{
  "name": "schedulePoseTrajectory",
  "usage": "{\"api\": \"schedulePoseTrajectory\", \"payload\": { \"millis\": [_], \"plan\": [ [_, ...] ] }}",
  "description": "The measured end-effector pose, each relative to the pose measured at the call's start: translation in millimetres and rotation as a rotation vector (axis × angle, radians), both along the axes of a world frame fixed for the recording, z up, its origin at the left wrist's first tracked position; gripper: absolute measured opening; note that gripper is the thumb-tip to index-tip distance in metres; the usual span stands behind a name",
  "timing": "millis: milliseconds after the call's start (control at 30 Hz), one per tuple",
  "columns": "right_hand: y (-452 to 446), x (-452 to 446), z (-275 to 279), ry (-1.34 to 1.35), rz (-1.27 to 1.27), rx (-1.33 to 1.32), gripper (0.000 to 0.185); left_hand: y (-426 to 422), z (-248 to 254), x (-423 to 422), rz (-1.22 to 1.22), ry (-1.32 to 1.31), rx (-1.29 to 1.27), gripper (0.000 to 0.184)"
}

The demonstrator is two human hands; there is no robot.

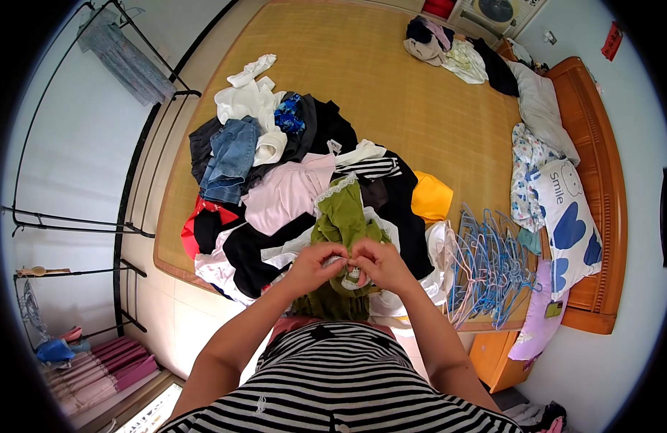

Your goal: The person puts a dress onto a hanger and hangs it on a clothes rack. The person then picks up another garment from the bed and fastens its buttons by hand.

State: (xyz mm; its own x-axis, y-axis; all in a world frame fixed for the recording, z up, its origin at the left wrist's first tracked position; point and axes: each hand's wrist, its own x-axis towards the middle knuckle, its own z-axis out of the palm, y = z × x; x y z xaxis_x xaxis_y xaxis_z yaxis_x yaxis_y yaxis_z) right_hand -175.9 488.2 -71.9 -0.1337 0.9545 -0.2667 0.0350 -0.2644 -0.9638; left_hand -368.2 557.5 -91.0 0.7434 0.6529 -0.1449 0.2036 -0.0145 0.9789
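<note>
A green garment with white lace trim (342,209) lies over the near side of a mixed heap of clothes and hangs down toward my body. My left hand (316,268) pinches its lace edge. Close beside it, almost touching, my right hand (376,264) also has its fingers closed on the lace edge. Around the garment are a pale pink cloth (286,193), black clothes (265,249), blue jeans (230,160) and a yellow cloth (431,196).
The heap rests on a bed with a woven mat (333,65). Many blue and pink hangers (492,270) lie at the right, near pillows (568,224) and a wooden headboard (589,195). Black metal racks (77,225) stand at the left. More clothes (456,54) lie at the far right corner.
</note>
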Motion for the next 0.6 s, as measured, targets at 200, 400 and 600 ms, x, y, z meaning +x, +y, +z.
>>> {"api": "schedulePoseTrajectory", "payload": {
  "millis": [200, 400, 600],
  "plan": [
    [3, 1, 5, 0.038, -0.068, -0.065, 0.010, -11, -6, 5, 0.128, -0.167, -0.309, 0.015],
    [10, 17, 9, -0.142, -0.044, -0.002, 0.019, 2, -13, -3, 0.235, -0.217, -0.314, 0.016],
    [4, 40, 1, -0.496, 0.061, 0.118, 0.014, 19, -15, -33, 0.014, 0.288, 0.043, 0.019]
  ]
}}
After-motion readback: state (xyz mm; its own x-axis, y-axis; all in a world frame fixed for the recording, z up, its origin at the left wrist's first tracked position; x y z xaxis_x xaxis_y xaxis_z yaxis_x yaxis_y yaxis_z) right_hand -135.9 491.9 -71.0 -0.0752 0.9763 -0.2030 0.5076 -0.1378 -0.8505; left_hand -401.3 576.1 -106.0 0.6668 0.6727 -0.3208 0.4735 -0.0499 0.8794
